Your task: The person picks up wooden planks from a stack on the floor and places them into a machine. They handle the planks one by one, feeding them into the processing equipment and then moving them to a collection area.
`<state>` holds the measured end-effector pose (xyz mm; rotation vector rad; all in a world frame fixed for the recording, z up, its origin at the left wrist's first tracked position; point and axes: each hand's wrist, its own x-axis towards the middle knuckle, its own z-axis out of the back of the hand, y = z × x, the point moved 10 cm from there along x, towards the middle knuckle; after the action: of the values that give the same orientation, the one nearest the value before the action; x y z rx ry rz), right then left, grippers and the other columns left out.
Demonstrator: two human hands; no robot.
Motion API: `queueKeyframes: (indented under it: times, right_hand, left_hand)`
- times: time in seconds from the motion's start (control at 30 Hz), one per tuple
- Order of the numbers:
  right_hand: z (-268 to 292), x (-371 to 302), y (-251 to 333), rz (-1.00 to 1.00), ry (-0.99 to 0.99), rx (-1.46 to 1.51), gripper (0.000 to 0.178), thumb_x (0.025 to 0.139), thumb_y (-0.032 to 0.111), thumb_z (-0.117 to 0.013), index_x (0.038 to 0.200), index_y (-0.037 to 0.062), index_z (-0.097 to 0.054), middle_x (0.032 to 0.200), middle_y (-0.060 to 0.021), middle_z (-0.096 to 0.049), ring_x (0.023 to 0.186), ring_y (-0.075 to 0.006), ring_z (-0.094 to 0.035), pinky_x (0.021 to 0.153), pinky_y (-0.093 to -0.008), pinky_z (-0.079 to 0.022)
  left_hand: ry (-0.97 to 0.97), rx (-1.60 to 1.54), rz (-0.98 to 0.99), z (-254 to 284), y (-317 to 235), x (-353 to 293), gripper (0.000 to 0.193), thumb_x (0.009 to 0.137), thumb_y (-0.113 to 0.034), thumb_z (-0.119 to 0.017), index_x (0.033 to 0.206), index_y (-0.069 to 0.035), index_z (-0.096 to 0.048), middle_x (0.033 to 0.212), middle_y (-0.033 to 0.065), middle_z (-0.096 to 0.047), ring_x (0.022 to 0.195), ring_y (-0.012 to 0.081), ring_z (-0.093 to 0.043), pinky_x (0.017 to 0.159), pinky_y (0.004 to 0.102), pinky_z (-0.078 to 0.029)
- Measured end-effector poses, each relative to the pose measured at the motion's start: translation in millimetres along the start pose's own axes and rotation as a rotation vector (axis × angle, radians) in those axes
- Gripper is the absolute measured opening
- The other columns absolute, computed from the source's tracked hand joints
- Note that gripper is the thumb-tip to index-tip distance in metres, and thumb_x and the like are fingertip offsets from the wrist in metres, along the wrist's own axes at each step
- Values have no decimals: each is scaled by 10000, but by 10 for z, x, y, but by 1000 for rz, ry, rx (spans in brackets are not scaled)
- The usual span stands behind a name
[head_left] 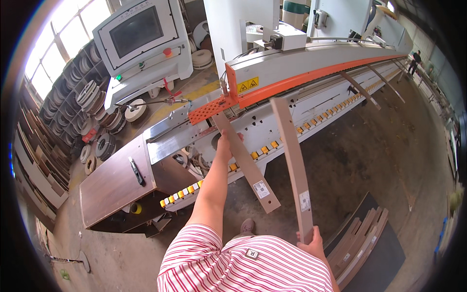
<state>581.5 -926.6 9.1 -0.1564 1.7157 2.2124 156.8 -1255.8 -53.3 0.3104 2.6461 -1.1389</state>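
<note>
My left hand (224, 144) grips a narrow brown board (251, 171) near its far end, thumb on one edge and fingertips showing past the other. That far end lies at a perforated orange guard (210, 110) on a long machine; the near end, with a white label, sticks out toward me. In my right hand (314, 242) is the near end of a second, similar board (293, 163), tilted up and away from me. Its far end is just in front of the machine's orange edge; I cannot tell whether they touch. Both hands are closed.
Yellow rollers (265, 149) line the machine's near side. A control panel (138, 35) stands at the back left. A utility knife (136, 171) lies on a brown cabinet (109, 187). Several boards (357, 246) are stacked at lower right. Another person (415, 62) stands far right.
</note>
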Motion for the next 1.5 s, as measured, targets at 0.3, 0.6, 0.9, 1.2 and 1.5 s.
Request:
queueKeyframes:
  times: [0.3,0.6,0.9,1.2,1.5]
  right_hand:
    - [-828,644,719,170,202,-193,611,685,228,-788,1174,40,-474,999,-237,-667,948,-390,-672,810,-424,-525]
    - [-904,844,807,205,254,-39,611,682,204,-793,1174,53,-462,1003,-173,-657,906,-266,-654,816,-359,-501]
    - [-935,864,786,160,387,111,595,692,178,-805,1165,84,-456,1004,-91,-619,921,-160,-572,813,-323,-473]
    - [-710,1116,660,104,384,342,594,681,52,-782,1175,81,-452,1225,-77,-547,1158,-193,-514,1000,-358,-403]
    - [-13,1399,691,164,52,-62,554,704,140,-763,1148,69,-440,936,-126,-608,843,-231,-593,782,-351,-483]
  left_hand:
    - [-13,63,16,139,194,112,345,1009,-309,-480,1161,-10,-563,1049,145,-652,979,300,-656,829,423,-554]
    - [-204,262,28,261,122,243,568,1004,-481,-473,1330,-27,-375,1238,154,-568,1076,295,-626,847,481,-561]
    - [26,466,-171,187,48,558,595,1029,-510,-366,1321,-1,-468,1104,127,-658,986,258,-662,814,449,-567]
    - [-310,220,73,-303,214,261,533,1016,-507,-396,1131,7,-477,891,166,-627,734,303,-665,646,489,-594]
    - [-217,134,182,-741,829,1074,530,1032,-528,-314,1122,-37,-493,905,130,-636,781,293,-644,689,479,-564]
